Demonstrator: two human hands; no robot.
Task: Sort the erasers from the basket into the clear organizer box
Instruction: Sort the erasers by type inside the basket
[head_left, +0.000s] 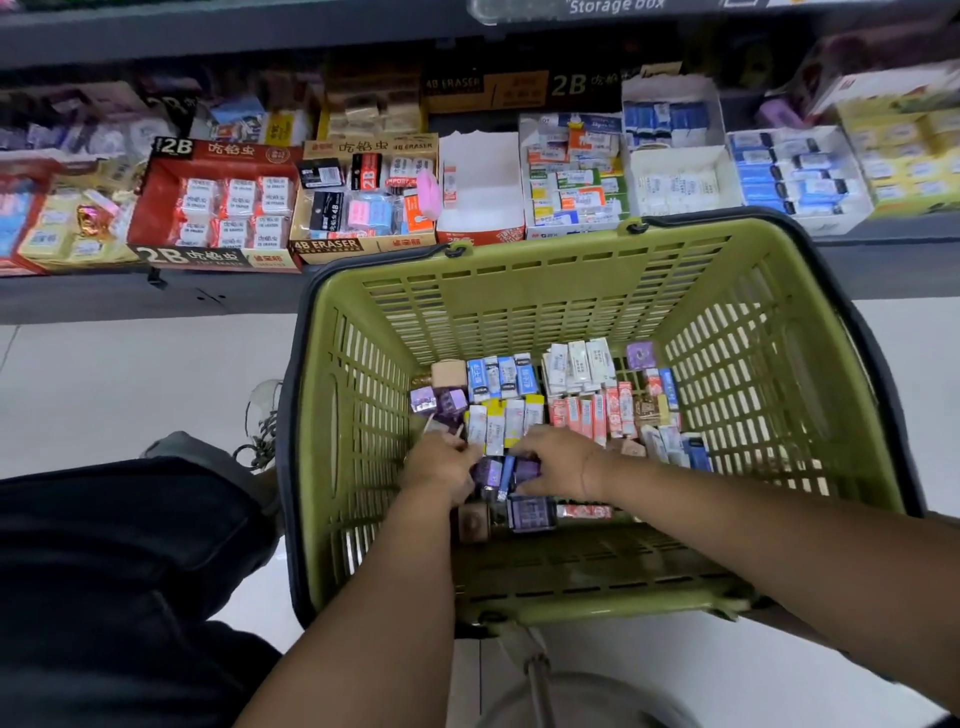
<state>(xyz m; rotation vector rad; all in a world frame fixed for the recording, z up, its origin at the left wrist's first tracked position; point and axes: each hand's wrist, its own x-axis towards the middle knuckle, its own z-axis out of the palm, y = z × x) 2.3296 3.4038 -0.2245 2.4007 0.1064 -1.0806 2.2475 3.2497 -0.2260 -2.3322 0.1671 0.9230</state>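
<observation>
A green slotted basket (519, 291) stands on the floor below me, its bottom covered with several wrapped erasers: blue-and-white ones (501, 376), white ones (579, 364), red ones (592, 413) and purple ones (441, 402). Both my hands reach into it. My left hand (439, 467) and my right hand (558, 460) close from either side on a cluster of purple erasers (501, 475) near the basket's front. My fingertips are partly hidden among the packs. No clear organizer box shows in the head view.
A low store shelf (156, 296) runs behind the basket, lined with open cardboard display boxes of erasers, among them a red 2B box (218, 208) and a nearly empty white box (480, 192). My dark-trousered knee (119, 571) is at left. Pale floor tiles surround the basket.
</observation>
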